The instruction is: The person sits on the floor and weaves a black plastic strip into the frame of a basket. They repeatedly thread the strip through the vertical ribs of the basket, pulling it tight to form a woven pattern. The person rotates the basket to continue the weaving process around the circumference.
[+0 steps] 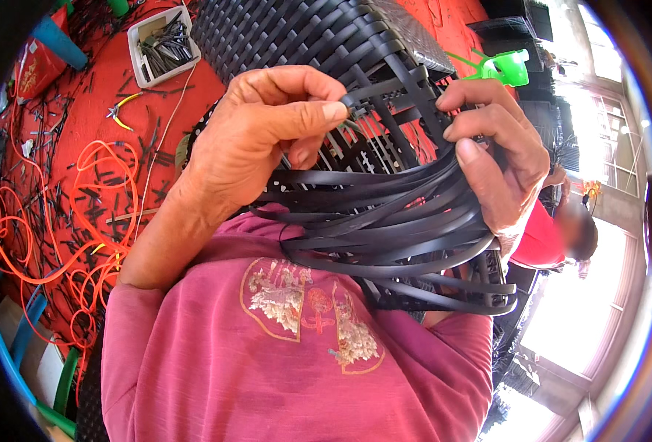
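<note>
A black woven furniture piece [289, 37] of flat plastic strips stands in front of me, its dense weave giving way to open, partly woven strips near my hands. My left hand [259, 132] pinches a flat black strip [381, 90] between thumb and forefinger, at the left of the open part. The fingers of my right hand [506, 147] curl over black strips at the right edge of that part; their exact grip is partly hidden. Below both hands, a thick bundle of long loose black strips [407, 214] loops across my lap.
On the red floor [94, 70] at left lie a white bin [140, 35] of black strip pieces, yellow-handled pliers [125, 110], scattered offcuts and a coiled orange hose [79, 184]. A green plastic chair [508, 68] stands at back right. Another person in red [539, 236] is at right.
</note>
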{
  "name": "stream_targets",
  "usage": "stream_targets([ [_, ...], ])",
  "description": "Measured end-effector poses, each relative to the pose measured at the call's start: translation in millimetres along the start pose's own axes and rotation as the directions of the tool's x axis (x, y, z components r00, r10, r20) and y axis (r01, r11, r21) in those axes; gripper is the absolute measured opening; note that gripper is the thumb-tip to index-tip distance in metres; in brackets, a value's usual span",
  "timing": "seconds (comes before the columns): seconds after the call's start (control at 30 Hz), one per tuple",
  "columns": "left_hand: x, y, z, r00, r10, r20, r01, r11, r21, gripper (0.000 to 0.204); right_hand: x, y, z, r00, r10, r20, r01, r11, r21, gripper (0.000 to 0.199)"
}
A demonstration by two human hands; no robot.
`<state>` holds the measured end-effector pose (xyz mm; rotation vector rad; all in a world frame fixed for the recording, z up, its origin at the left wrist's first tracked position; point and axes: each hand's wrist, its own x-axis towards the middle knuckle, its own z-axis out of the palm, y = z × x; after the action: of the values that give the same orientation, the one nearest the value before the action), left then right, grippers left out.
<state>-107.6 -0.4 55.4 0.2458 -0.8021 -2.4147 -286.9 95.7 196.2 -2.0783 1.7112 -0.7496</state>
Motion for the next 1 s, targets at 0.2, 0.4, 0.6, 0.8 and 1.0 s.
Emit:
stream_targets([
  [0.2, -5, -2, 6, 0.999, 0.04, -0.007, -0.04, 0.998, 0.043, 0.012, 0, 3, 5, 0.998, -0.022, -0.053, 0.023, 1.0, 0.021, 0.01],
  [0.4, 2, 4, 25, 0.994, 0.107, -0.003, -0.101, 0.946, 0.309, 0.019, -1, -2, 2, 0.999, 0.038, -0.021, -0.037, 0.999, 0.017, 0.009],
  [0.6, 15, 21, 30, 0.995, 0.069, -0.066, -0.027, 0.861, 0.507, 0.018, 1, 1, 5, 0.999, -0.015, -0.039, 0.015, 1.0, -0.001, 0.008],
  [0.8, 18, 13, 11, 0.98, 0.156, -0.124, -0.092, 0.907, 0.411, 0.015, 3, -10, 2, 0.997, 0.07, 0.035, -0.066, 0.991, -0.116, 0.024],
  [1.0, 19, 6, -4, 0.985, 0.097, -0.145, -0.056, 0.963, 0.262, 0.016, 6, -9, 8, 0.999, -0.021, 0.05, 0.032, 0.97, -0.239, 0.035],
])
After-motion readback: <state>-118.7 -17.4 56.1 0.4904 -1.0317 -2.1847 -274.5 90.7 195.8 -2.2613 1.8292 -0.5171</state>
